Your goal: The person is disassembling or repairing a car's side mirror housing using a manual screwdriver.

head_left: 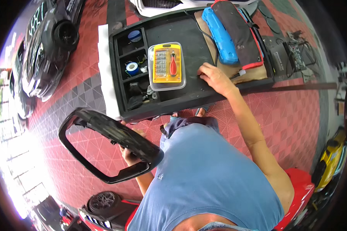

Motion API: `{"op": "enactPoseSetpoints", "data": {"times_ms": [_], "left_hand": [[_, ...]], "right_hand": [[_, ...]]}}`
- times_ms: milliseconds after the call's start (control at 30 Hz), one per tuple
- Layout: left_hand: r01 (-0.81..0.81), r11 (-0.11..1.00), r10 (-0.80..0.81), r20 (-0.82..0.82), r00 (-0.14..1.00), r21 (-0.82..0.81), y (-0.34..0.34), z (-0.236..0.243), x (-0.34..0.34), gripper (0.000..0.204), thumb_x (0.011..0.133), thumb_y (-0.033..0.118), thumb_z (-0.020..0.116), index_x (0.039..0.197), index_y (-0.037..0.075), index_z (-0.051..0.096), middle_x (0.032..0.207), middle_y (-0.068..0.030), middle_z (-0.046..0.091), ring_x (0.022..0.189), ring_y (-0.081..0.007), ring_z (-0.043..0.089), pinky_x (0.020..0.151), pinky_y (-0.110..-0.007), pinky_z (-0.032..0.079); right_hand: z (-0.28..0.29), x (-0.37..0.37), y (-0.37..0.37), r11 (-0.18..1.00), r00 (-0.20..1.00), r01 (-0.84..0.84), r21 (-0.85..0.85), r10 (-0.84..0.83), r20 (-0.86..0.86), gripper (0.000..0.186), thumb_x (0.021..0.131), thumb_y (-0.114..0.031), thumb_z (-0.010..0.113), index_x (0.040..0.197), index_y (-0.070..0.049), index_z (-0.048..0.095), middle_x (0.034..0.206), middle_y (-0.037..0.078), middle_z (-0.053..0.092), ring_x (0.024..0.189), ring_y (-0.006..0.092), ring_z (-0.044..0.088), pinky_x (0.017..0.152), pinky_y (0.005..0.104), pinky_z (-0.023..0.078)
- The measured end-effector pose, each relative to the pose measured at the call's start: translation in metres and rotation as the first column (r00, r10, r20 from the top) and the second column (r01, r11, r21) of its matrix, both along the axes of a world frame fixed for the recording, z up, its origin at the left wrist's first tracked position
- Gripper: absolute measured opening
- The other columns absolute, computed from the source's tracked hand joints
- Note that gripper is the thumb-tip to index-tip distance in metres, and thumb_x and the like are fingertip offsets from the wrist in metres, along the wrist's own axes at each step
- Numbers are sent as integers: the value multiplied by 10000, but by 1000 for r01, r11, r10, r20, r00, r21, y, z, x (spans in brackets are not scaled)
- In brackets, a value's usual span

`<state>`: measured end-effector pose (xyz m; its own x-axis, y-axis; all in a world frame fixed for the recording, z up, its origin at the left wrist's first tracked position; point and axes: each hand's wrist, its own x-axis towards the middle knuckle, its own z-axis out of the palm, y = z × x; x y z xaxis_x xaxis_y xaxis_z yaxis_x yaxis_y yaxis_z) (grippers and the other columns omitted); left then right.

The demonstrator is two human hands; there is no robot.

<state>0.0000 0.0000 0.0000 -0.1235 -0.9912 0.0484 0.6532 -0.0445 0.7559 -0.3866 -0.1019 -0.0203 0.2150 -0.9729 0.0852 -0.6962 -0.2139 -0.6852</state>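
Note:
To the left of my body, my left hand (129,157) grips a black car side mirror housing (104,125). Its large opening has no glass, and the shell partly covers my fingers. My right hand (216,79) rests low over the black tool cart (169,29), fingers curled down to its surface. Whatever the fingertips may pinch is hidden. Close to that hand are a dark cable (215,57), a white connector (241,72) and a brown cardboard sheet (254,75). Left of it lies a clear plastic case (184,69) holding a yellow screwdriver bit set (167,63) with a red-handled driver.
A blue zipped pouch (221,36) and a dark red-edged tool roll (239,34) lie on the cart's right. Compartments at left hold a tape roll (132,69), a blue-lidded tub (135,36) and small parts. Cars surround me, including a black one (46,54) at left.

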Motion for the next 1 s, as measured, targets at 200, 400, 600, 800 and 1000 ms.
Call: {"op": "enactPoseSetpoints", "data": {"times_ms": [200, 400, 600, 800, 1000], "left_hand": [[-138, 990, 135, -61, 989, -35, 20, 9, -55, 1087, 778, 362, 788, 1574, 45, 120, 1094, -281, 622, 1051, -347, 641, 1014, -465, 463], [-229, 965, 216, -105, 971, -132, 17, 17, -53, 1078, 778, 326, 792, 1573, 37, 123, 1099, -278, 623, 1047, -351, 641, 947, -449, 509], [-248, 947, 240, -67, 969, -202, -10, 19, -11, 1068, 787, 312, 784, 1575, 45, 115, 1119, -277, 617, 1062, -351, 632, 927, -459, 528], [-66, 989, 64, -13, 998, -134, -37, 32, 11, 1052, 812, 327, 756, 1584, 83, 85, 1172, -279, 599, 1109, -344, 606, 966, -514, 519], [-192, 933, 86, 329, 940, 304, -90, 61, -78, 641, 800, 90, 690, 1382, -15, 443, 1126, -191, 665, 993, -301, 685, 898, -408, 567]], "right_hand": [[15, -20, -10, 996, 986, -81, -33, 85, 144, 135, 893, -10, 626, 1026, -4, 601, 990, 121, 597, 919, 324, 625, 787, 382, 491], [45, -46, -6, 997, 952, 35, 65, -53, 302, 111, 932, -58, 646, 1028, -6, 629, 915, 104, 628, 818, 224, 640, 739, 313, 501], [56, -35, 6, 984, 939, 133, 117, -163, 303, 101, 936, -55, 642, 1018, 5, 648, 890, 80, 643, 776, 177, 617, 706, 292, 488], [71, 24, 19, 984, 907, -115, 134, 49, 418, 104, 922, -68, 661, 1005, -6, 658, 936, 82, 629, 859, 201, 627, 767, 310, 492], [110, 20, 42, 960, 686, -63, 274, -157, 710, 413, 925, -99, 659, 1327, -47, 581, 1126, 71, 629, 1055, 171, 609, 877, 310, 492]]}}
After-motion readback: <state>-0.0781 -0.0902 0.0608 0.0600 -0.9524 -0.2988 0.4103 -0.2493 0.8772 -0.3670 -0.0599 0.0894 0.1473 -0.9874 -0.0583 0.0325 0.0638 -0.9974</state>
